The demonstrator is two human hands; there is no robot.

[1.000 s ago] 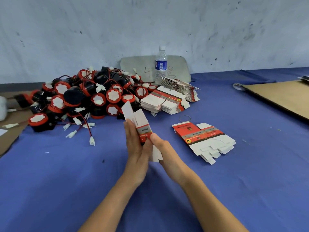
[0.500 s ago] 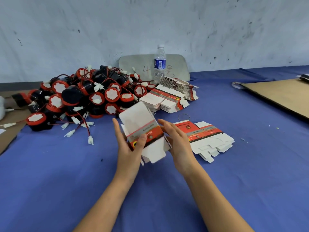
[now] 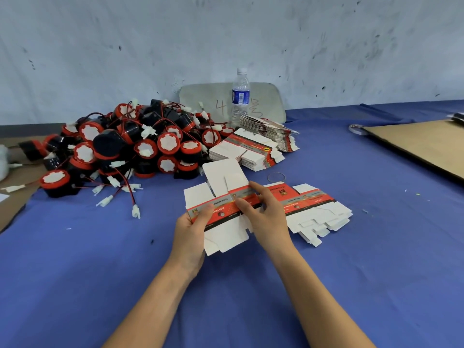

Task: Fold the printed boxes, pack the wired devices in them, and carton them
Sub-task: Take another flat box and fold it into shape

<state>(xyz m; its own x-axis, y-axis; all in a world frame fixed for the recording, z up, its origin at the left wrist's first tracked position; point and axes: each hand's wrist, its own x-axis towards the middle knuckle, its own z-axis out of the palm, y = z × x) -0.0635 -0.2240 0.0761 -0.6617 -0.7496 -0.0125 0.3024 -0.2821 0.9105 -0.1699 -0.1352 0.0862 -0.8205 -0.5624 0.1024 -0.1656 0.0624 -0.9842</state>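
Note:
I hold one printed box blank [image 3: 221, 197], white with a red and grey band, above the blue table cloth [image 3: 100, 259]. My left hand [image 3: 192, 231] grips its left end, thumb on the band. My right hand [image 3: 266, 214] pinches its right side with thumb and fingers. The blank is partly opened, its white flaps standing up at the back. A short fanned stack of flat blanks [image 3: 319, 212] lies just right of my hands. More flat blanks sit in stacks [image 3: 248, 151] behind. A heap of black and red wired devices [image 3: 130, 149] with white plugs fills the left.
A water bottle [image 3: 240, 96] stands by the wall before a grey board [image 3: 211, 101]. A brown cardboard sheet [image 3: 421, 146] lies at the right, a tape roll [image 3: 357, 129] at its corner. A rubber band [image 3: 276, 176] lies behind the fanned stack. Brown cardboard [image 3: 10, 204] edges the left.
The blank has gone from upright and edge-on to lying flatter and spread wide between my hands. My hands have moved apart and a little forward.

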